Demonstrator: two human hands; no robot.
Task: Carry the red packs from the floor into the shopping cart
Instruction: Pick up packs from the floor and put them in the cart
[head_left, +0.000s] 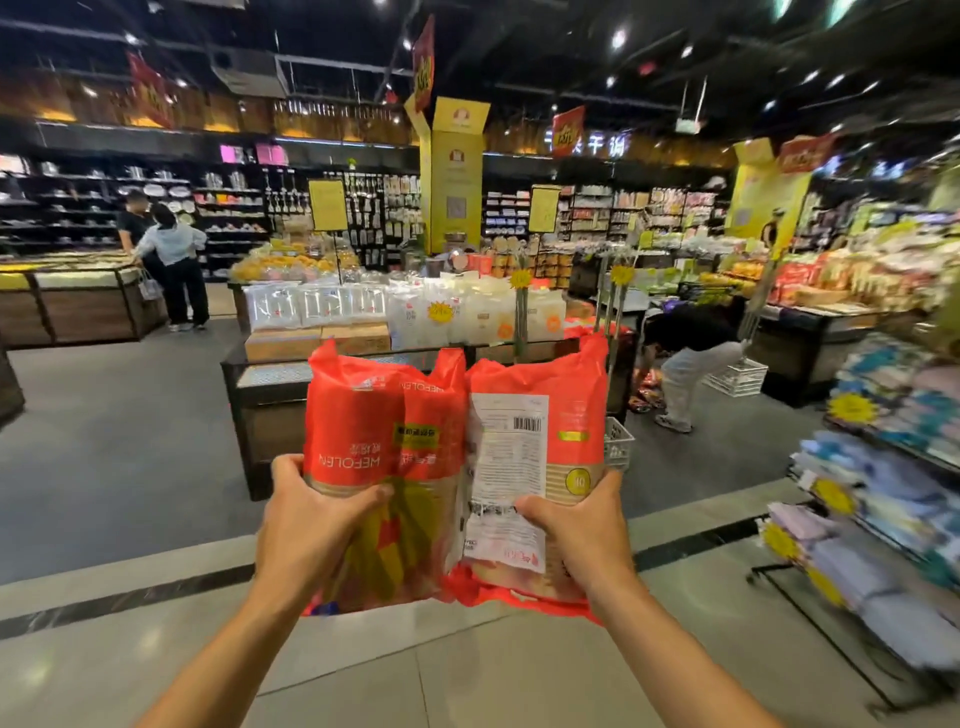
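Note:
I hold two red plastic packs up in front of me, side by side and touching. My left hand (311, 525) grips the left red pack (384, 415), which shows upside-down white lettering and yellow print lower down. My right hand (582, 525) grips the right red pack (540, 410), whose white label with a barcode faces me. Both packs are off the floor at chest height. No shopping cart is recognisable in view.
A dark wooden display stand (260, 415) with white bags stands straight ahead. A rack of folded textiles (872, 519) fills the right side. A person (685, 358) bends over near a white basket (737, 376); two people (166, 254) stand far left. Tiled floor lies below.

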